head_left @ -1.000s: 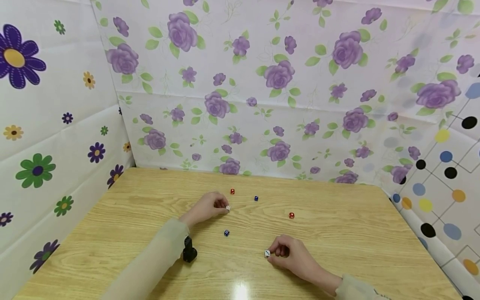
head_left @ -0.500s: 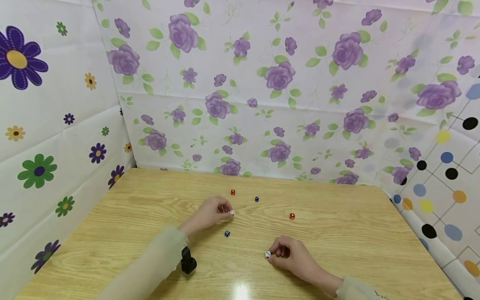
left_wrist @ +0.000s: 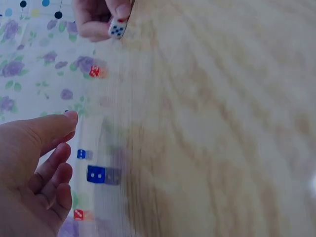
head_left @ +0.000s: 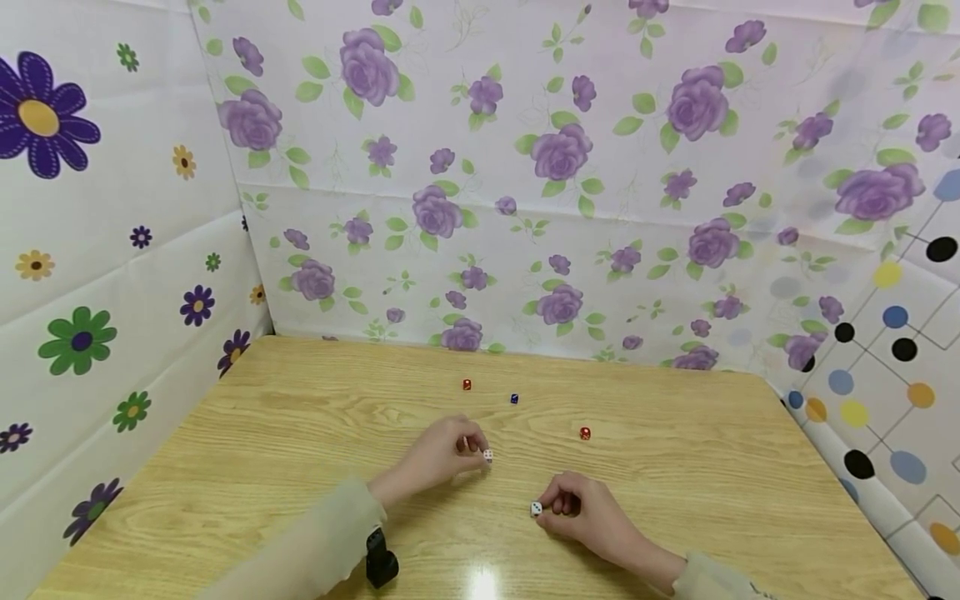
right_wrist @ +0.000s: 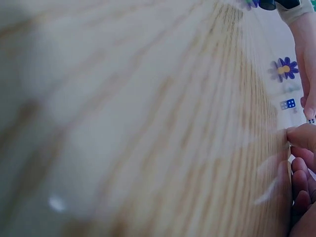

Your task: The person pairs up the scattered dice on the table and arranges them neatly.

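Note:
In the head view my left hand [head_left: 450, 450] pinches a white die [head_left: 487, 456] between thumb and fingertips, above the table's middle. My right hand [head_left: 588, 510] pinches another white die [head_left: 536, 508], lower and to the right; the left wrist view also catches this white die [left_wrist: 117, 28]. Behind the hands lie a red die [head_left: 467, 384], a blue die [head_left: 514, 399] and a second red die [head_left: 585, 433]. A nearer blue die [left_wrist: 96, 174] shows beside my left hand [left_wrist: 34, 168] in the left wrist view; the left arm covers it in the head view.
The light wooden table [head_left: 712, 450] has floral cloth [head_left: 495, 208] along its back edge. More patterned cloth closes off the left and right sides. A black wrist camera [head_left: 381, 560] hangs under my left sleeve.
My left hand has carried its white die rightward and nearer to me, closer to the right hand. It now covers the nearer blue die in the head view. The right hand stays put.

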The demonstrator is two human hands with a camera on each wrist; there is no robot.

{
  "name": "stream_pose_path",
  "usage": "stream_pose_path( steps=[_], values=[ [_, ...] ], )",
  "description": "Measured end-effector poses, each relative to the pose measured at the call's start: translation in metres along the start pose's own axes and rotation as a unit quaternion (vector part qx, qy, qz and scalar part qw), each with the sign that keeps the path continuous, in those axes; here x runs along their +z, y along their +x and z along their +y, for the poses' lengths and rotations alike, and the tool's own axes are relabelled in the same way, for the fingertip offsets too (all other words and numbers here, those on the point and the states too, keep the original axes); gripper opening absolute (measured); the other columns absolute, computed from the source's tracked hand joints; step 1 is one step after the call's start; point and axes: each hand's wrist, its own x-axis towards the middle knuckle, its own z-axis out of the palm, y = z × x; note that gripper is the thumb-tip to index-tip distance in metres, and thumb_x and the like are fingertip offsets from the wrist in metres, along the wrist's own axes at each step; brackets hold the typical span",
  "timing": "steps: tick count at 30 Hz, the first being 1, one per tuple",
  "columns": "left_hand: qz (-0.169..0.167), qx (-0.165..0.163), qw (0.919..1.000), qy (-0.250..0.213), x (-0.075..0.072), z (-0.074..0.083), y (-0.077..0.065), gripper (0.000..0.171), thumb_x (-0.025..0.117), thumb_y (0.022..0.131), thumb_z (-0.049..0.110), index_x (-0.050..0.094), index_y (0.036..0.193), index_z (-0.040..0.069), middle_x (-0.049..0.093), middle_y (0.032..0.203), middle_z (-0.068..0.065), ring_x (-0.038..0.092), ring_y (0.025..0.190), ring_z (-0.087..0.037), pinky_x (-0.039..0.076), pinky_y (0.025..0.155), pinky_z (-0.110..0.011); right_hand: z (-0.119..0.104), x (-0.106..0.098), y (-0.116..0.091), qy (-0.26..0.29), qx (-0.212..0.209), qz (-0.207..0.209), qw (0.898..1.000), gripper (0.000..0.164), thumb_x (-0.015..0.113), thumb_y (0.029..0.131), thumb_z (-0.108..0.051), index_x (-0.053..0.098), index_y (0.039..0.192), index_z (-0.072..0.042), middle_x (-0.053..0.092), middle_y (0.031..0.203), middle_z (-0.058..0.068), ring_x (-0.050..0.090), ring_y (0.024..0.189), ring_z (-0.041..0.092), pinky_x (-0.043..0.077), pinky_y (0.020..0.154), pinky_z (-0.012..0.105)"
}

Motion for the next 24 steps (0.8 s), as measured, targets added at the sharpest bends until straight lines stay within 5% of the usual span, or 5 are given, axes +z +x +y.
stream_pose_path(
  steps=[9,24],
  values=[
    [-0.026,0.008,0.9991,-0.032,0.009,0.019,-0.014,0.010,0.079,0.082,0.011,0.070,0.086,0.009,0.061,0.079,-0.001,0.052,0.069,-0.003,0.045,0.063,-0.017,0.000,0.000,0.000,-0.007,-0.003,0.002,1.000,0.010,0.078,0.085,-0.030,0.069,0.088,-0.025,0.061,0.081,-0.005,0.049,0.069,0.000,0.044,0.063,0.019],
    [-0.065,-0.001,0.9958,-0.065,0.021,0.021,-0.022,0.010,0.080,0.082,0.012,0.071,0.085,0.012,0.063,0.070,0.005,0.051,0.061,0.002,0.044,0.058,-0.016,0.000,0.000,0.001,-0.009,0.000,0.004,1.000,0.010,0.078,0.084,-0.030,0.070,0.087,-0.026,0.062,0.081,-0.006,0.050,0.070,0.000,0.044,0.063,0.019]
  ],
)
